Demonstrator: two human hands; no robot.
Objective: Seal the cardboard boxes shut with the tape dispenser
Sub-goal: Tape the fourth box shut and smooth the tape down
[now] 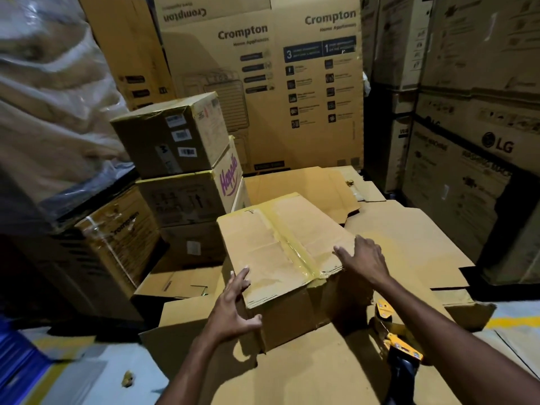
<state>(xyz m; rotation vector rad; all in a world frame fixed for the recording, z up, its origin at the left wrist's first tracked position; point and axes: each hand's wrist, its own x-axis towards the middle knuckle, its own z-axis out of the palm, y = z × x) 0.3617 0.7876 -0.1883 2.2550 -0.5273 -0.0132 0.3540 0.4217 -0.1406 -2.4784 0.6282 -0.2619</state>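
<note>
Cardboard box (263,252) sits in the middle of the view on flattened cardboard sheets (292,372), with a stack of closed boxes (181,141) just beyond it to the left; a strip of tape (292,247) already runs along its top seam and folds over the near edge. The left hand (233,305) is spread over the near left corner, fingers lying fairly straight along the top edge and the thumb on the front face, holding nothing else; the right hand (365,258) lies flat and open on the top near the right edge. The tape dispenser (404,349) lies on the sheets under the right forearm, in neither hand.

The box looks worn; its near top edge is frayed and its front wall creased, so it will probably flex and buckle if squeezed mid-panel. The corners and lower edges are the stiffer places to take hold of it; the taped seam looks smooth and may slip under the palm. How heavy it is cannot be told from here; a hand on each opposite side, low down, would seem safest for turning or shifting it.
</note>
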